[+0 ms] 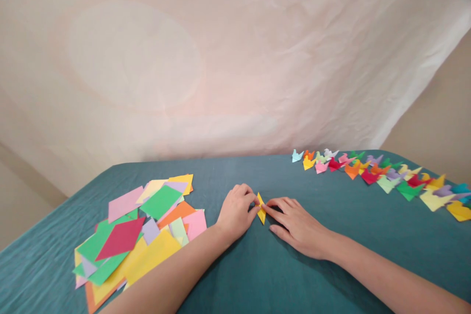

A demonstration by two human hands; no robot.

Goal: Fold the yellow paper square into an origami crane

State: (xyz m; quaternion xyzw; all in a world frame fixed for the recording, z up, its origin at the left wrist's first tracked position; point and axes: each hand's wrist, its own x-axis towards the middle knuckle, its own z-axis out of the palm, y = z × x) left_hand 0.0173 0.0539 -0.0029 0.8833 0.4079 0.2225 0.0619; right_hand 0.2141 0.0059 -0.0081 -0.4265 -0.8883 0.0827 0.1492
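Little space separates the left hand [238, 210] from the right hand [300, 229]: between them is a slim yellow folded paper [261, 215], a narrow diamond with 1 tip aimed away from the person and 1 toward them. The left thumb and fingertips come together at its left edge, apparently pinching it, which would stop so small a piece sliding on the green-covered table [241, 277]. The right hand is loosely spread, a fingertip against the opposite edge and the thumb apart, which seems to suit light pressure more than a firm grip. Whether the paper lies flat or slightly raised, I cannot tell. Its place midway between the 2 hands probably gives each an equal reach. Loose coloured sheets [121, 239] lie heaped to the left of the left hand, seemingly within its easy reach. Paper birds [369, 177] stand in rough rows beyond the right hand and to its right, presumably there so that the forearm does not brush them.
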